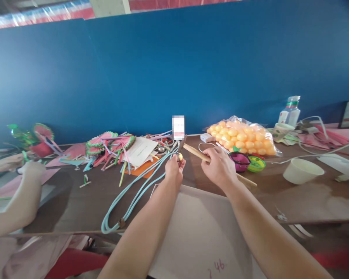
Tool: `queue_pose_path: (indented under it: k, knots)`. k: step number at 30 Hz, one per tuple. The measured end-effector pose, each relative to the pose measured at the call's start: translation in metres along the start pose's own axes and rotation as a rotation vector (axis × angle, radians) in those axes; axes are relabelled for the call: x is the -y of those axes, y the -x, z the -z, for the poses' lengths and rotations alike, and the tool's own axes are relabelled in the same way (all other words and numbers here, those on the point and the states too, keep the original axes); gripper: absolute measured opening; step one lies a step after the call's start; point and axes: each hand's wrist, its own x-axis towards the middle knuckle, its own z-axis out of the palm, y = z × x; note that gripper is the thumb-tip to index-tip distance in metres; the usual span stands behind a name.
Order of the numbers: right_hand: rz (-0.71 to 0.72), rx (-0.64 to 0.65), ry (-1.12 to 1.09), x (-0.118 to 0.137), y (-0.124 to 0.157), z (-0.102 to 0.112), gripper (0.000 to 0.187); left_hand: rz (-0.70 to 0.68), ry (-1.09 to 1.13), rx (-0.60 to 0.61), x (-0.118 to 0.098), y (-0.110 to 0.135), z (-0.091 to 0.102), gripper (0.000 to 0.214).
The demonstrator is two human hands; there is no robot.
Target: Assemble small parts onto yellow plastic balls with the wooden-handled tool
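Note:
My right hand [219,164] is closed around the wooden handle of a hammer [196,152]. Its dark head is at the far end, just above my left fingertips, and the handle's tail sticks out behind my wrist. My left hand [174,169] pinches a small round gold-coloured piece [179,156], partly covered by the fingers. Close beside that hand runs a looped bundle of light-blue cord [133,186], reaching down to the table's front edge. Whether the cord is fastened to the gold piece I cannot tell. Beneath both forearms lies a pale board [203,224] with handwriting on it.
Pink-and-green paper fans [110,143] and strips lie at the left. A bag of orange balls [241,135] rests against the blue partition [163,69]. A white cup [303,171] and plastic bottles [291,110] stand right. Another person's arm [20,197] reaches in from the left.

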Motion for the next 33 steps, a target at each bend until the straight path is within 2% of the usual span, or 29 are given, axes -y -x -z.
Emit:
queue_pose_path:
  k: [5, 10, 15, 20, 25, 30, 33]
  knots:
    - [0.011, 0.092, 0.026, 0.0057, 0.0019, 0.0042, 0.023, 0.019, -0.001, -0.019, -0.0017, 0.0028, -0.0012, 0.012]
    - [0.0, 0.032, 0.024, 0.007, 0.0025, 0.0063, 0.024, 0.002, 0.026, -0.007, -0.0027, 0.0038, -0.0025, 0.012]
    - [0.006, 0.082, 0.04, 0.0057, 0.0026, 0.0063, 0.024, 0.014, 0.027, -0.022, -0.0022, 0.0036, -0.0026, 0.014]
    - [-0.019, 0.028, 0.025, 0.0064, 0.0017, 0.0082, 0.024, 0.003, 0.035, -0.004, -0.0023, 0.0046, -0.0025, 0.012]
    - [-0.02, 0.099, 0.032, 0.0071, 0.0021, 0.0081, 0.023, 0.014, 0.035, 0.001, -0.0018, 0.0027, -0.0017, 0.013]
    - [-0.02, -0.021, -0.009, 0.0027, 0.0024, 0.005, 0.023, 0.001, 0.04, 0.019, -0.0031, 0.0054, -0.0018, 0.014]
    - [-0.034, -0.007, 0.0, 0.0015, 0.0019, 0.0048, 0.023, 0.002, 0.039, 0.015, -0.0034, 0.0058, -0.0015, 0.014]
